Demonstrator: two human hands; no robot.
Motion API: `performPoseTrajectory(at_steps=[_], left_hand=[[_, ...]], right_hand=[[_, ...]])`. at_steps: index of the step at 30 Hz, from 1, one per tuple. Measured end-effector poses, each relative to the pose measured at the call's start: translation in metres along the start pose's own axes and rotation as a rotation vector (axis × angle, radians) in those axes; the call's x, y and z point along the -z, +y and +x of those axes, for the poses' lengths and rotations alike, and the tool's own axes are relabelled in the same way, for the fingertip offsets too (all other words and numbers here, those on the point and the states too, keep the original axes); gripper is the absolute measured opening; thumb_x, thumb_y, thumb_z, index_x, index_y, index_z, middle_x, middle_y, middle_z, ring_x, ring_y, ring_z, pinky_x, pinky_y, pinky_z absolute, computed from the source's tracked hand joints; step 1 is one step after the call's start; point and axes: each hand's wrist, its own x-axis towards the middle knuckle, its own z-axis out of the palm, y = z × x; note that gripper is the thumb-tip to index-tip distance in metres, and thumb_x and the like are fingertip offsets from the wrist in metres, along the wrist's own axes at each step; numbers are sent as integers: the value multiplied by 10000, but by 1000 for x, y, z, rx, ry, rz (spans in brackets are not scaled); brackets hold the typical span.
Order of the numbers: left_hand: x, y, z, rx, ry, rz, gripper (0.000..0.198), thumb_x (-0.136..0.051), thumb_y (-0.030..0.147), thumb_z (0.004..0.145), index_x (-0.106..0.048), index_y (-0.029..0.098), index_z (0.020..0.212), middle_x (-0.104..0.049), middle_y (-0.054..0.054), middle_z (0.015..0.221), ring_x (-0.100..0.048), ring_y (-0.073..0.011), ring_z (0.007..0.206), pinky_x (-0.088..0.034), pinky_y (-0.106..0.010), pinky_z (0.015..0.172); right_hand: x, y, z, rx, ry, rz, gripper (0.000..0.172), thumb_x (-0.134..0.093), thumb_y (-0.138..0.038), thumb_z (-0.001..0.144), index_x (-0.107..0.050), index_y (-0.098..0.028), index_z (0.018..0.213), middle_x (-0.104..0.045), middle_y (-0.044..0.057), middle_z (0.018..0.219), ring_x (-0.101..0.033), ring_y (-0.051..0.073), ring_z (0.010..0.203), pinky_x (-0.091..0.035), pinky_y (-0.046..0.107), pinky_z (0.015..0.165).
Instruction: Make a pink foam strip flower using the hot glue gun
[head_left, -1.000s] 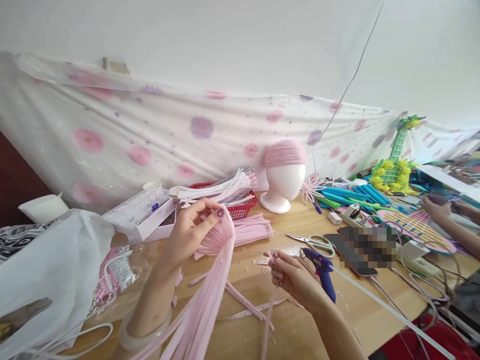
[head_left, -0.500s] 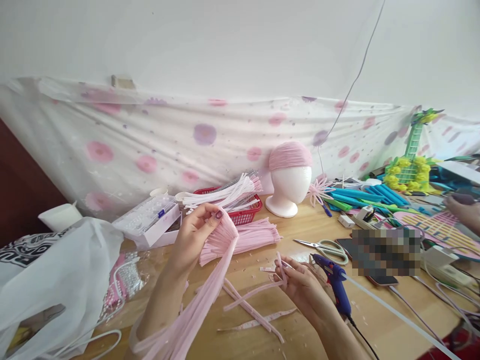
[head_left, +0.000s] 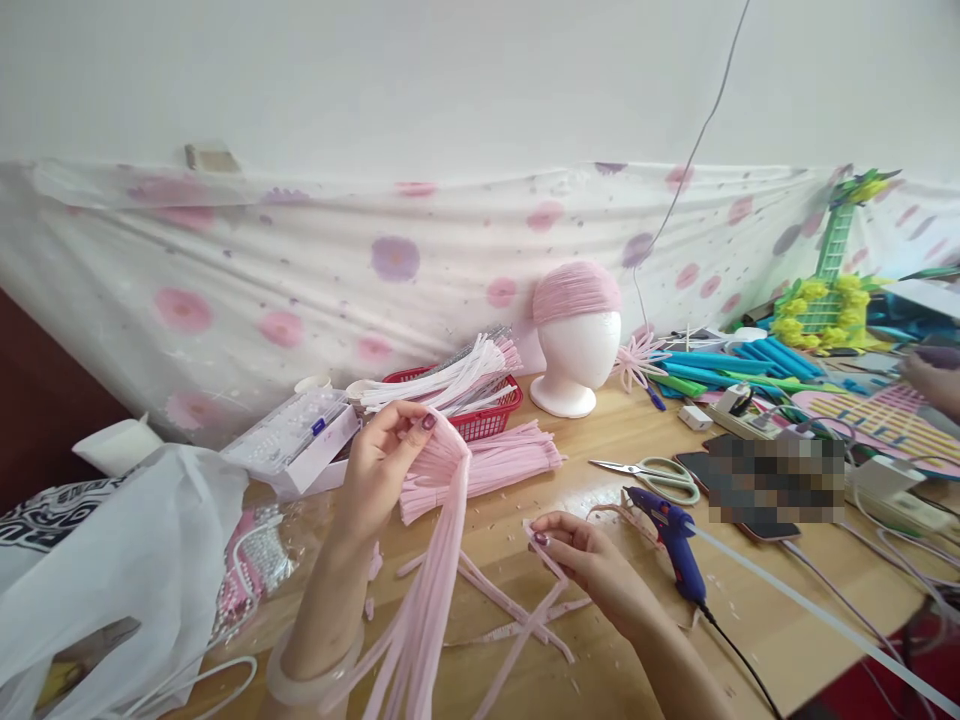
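Observation:
My left hand pinches the top of a bundle of pink pipe cleaners, which are folded over side by side and hang down toward me. To the right and lower, my right hand grips the end of a single bent pink pipe cleaner between thumb and fingers. Beneath it, more loose pink pipe cleaners and a measuring tape lie crossed on the table. Behind my left hand rests a thick bunch of pink pipe cleaners.
A foam head with a pink cap stands at the back beside a red basket. Scissors, a blue glue gun and phones with cables lie right. White plastic bag at left. Another person's hand shows far right.
My right hand has turned, so the single pipe cleaner's end points up-left and its tail hangs down. The left hand still holds the bundle, nearly in place. The view has shifted slightly.

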Motion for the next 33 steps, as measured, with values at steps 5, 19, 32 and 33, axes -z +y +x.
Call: performPoseTrajectory(at_steps=[5,19,32,33], left_hand=[[-2,-7,2,-7,-51,-81,174,-778,357,794,-696,210,837,-645,24,777,-559,-99,746,-429,-176,695],[-63,-22,-26,220,59,-416,250,-852,329,694,-671,214,824,-644,38,786,-560,-74,645,-469,-179,621],[-98,-44,-39,178,128,-375,191,-829,340,716,-684,258,810,-664,46,801,-610,-104,741,-516,-239,751],[-99,-45,-38,178,118,-351,185,-828,335,716,-695,254,818,-681,39,832,-623,-108,774,-517,-245,783]], right_hand=[[-1,9,13,107,80,-123,376,-817,-538,623,-755,-186,740,-735,62,762,-629,233,758,-468,354,749],[-39,-18,-23,-83,-508,825,433,-841,-526,695,-775,-186,954,-754,84,1010,-674,171,926,-507,257,813],[-26,-32,-33,-42,-325,798,266,-921,-323,611,-764,-174,765,-712,-7,718,-632,97,646,-525,231,708],[-23,-32,-33,-20,-297,772,272,-920,-339,607,-760,-179,758,-706,-11,709,-629,100,640,-525,233,695]])
